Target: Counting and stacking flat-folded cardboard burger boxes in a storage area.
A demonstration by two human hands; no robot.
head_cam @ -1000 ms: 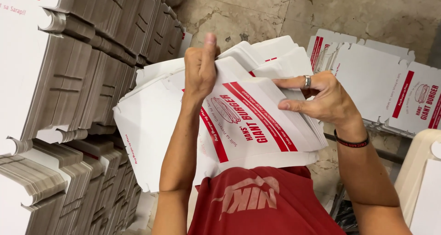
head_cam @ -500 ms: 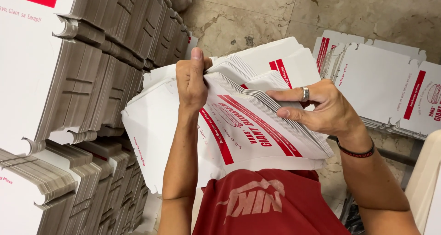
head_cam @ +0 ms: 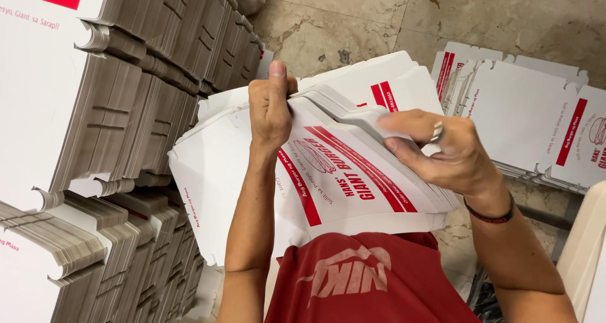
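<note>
A sheaf of flat white box blanks (head_cam: 353, 178) with red stripes rests against the red shirt (head_cam: 366, 279), its lower edge hidden behind the shirt. The left hand (head_cam: 270, 108) grips its top edge, fingers out of sight behind the sheets; the right hand (head_cam: 442, 149) pinches the fanned right edge. Beyond, more blanks (head_cam: 524, 121) lie on the stone floor (head_cam: 353, 20), cut off at the right.

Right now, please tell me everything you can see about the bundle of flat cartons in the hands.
The bundle of flat cartons is thin white card with red stripes and red print, many unfolded sheets lying fanned. It is held tilted over the red shirt. The left hand grips its far edge, thumb up; the right hand fingers the sheet edges.
</note>
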